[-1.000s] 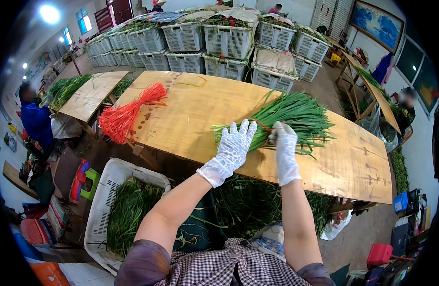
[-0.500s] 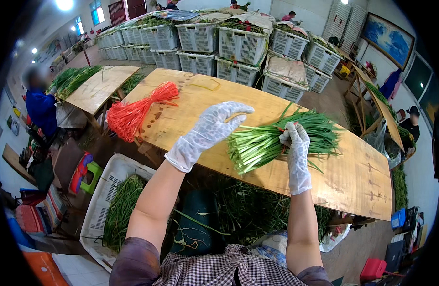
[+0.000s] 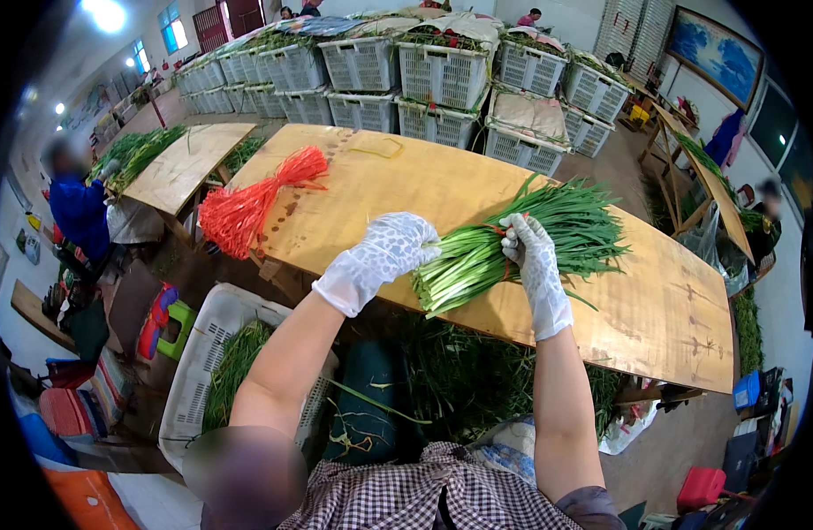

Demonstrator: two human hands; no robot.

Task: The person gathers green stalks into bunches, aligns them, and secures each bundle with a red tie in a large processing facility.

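A bunch of garlic chives [image 3: 583, 221] lies on the wooden table, pale stem ends toward the left and green leaves toward the right. A red tie shows around its middle. My right hand [image 3: 532, 256], in a white patterned glove, is closed on the bunch at the tie, with fingers bent over the top. My left hand [image 3: 380, 252], gloved alike, has its fingers drawn together against the pale stem ends. Exactly what its fingertips pinch is partly hidden. On the table's left part lies a bundle of red plastic strips [image 3: 256, 203].
The wooden table [image 3: 663, 309] spans the front. A white crate [image 3: 181, 397] with greens stands at lower left, with loose greens [image 3: 468, 371] below the table. Stacked white crates [image 3: 442, 75] line the back. A co-worker in blue [image 3: 78, 208] sits at the left table.
My left hand has moved down to the stem ends, its spread fingers now closed together. My right hand has shifted slightly up and left on the bunch.
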